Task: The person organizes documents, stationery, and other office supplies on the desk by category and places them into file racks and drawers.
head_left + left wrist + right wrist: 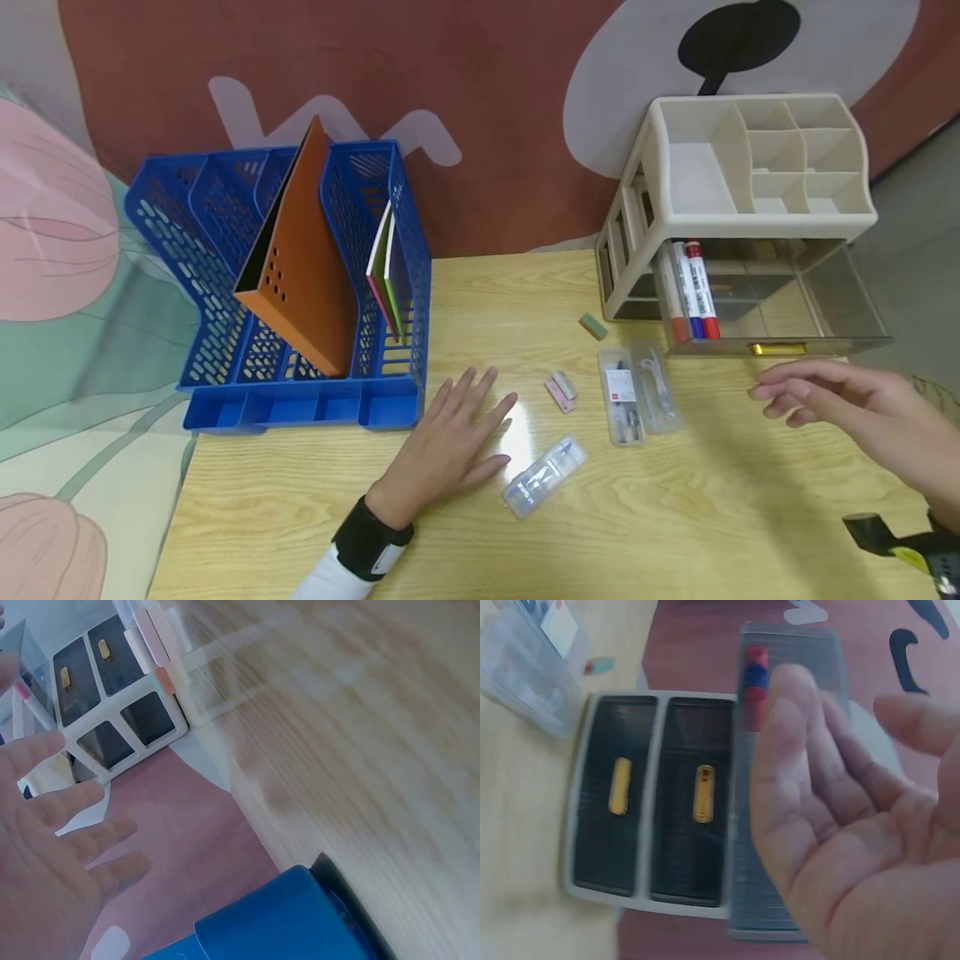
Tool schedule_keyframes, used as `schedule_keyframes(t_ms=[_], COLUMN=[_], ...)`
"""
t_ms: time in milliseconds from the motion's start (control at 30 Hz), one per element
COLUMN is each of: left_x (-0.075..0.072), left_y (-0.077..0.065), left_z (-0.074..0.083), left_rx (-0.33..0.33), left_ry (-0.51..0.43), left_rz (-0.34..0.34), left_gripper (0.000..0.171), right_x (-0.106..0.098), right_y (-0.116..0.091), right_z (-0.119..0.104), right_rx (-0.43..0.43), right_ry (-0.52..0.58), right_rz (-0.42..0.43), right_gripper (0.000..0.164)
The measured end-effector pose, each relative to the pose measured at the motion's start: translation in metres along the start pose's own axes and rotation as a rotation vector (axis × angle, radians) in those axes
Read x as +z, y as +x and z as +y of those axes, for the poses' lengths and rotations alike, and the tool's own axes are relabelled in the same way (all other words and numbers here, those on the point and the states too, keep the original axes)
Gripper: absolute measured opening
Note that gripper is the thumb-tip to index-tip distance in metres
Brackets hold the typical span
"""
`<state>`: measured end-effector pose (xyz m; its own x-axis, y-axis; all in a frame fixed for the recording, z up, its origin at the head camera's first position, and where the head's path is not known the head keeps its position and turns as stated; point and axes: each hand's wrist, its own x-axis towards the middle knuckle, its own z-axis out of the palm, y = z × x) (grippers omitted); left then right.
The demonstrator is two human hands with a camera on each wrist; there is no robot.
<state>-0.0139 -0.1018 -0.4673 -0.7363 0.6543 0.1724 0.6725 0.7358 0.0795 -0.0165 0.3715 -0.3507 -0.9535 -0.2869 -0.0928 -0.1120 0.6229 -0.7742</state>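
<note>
My left hand [450, 442] lies with fingers spread at the front right corner of the blue file organizer [303, 408]; it holds nothing. Just right of it is a clear plastic case [544, 475]. My right hand [847, 408] hovers with loosely bent fingers in front of the pulled-out top drawer [795, 317] of a white desktop organizer [765, 225], near its gold handle [778, 349], holding nothing. Several markers [701, 292] with red and blue caps lie at the drawer's left side. In the right wrist view, two lower drawers [694, 862] are closed.
An open clear case [621, 425] of small drawing tools lies mid-table, with pink and white erasers [561, 392] to its left and a green eraser [592, 326] behind. An orange folder [311, 275] and thin notebooks [390, 275] stand in the blue organizer. Patterned cloth [510, 150] hangs behind.
</note>
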Motion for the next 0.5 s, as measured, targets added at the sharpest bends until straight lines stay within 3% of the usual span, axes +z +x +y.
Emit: schedule_keyframes(t_ms=[67, 133, 267, 333, 500], left_x=[0.000, -0.001, 0.001, 0.002, 0.003], left_y=[0.000, 0.000, 0.000, 0.001, 0.000], left_z=[0.000, 0.000, 0.001, 0.001, 0.004], left_rx=[-0.001, -0.001, 0.005, 0.009, 0.011], left_ry=[-0.002, -0.002, 0.004, 0.009, 0.007], left_rz=[0.000, 0.001, 0.009, 0.012, -0.004], left_gripper=[0.074, 0.074, 0.072, 0.071, 0.069], right_x=[-0.001, -0.001, -0.002, -0.001, 0.009], right_y=[0.001, 0.003, 0.008, 0.010, 0.013], right_z=[0.010, 0.021, 0.041, 0.044, 0.040], right_rx=[0.045, 0.049, -0.097, -0.144, -0.129], right_ry=[0.098, 0.297, 0.764, 0.912, 1.295], right_rz=[-0.031, -0.052, -0.155, -0.177, -0.112], right_gripper=[0.032, 0.037, 0.051, 0.054, 0.050])
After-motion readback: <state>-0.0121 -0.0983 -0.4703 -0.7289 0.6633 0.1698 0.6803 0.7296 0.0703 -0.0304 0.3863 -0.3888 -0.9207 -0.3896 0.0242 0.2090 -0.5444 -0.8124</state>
